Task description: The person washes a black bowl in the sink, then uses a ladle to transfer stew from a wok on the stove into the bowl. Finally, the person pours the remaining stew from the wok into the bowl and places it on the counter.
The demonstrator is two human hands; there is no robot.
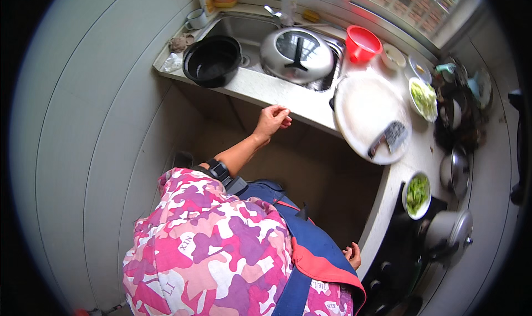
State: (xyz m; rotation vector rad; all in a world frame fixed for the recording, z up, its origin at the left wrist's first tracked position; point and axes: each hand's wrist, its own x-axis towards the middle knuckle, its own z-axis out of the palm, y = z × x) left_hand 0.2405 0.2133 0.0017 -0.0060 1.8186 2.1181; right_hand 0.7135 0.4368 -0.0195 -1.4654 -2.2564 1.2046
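Observation:
My left hand [272, 122] is held out near the front edge of the counter [286, 92], its fingers curled in with nothing visible in them. Low at my right side, my right hand [353, 255] shows only in part past the apron [322, 241], fingers loosely apart, beside the counter edge. Ahead, a black pot [213, 62] rests at the sink's front left rim. A domed steel lid [296, 55] with a glass window and black handle sits over the sink [245, 29]. On a round white cutting board [365, 104] lies a cleaver [388, 139].
Along the right stand a red plastic scoop [363, 43], a bowl of chopped pale greens [423, 99], a bowl of green leaves [417, 195] and a lidded metal pot [447, 235]. A white enamel mug [196, 19] is in the left corner. A tiled wall [87, 129] closes the left side.

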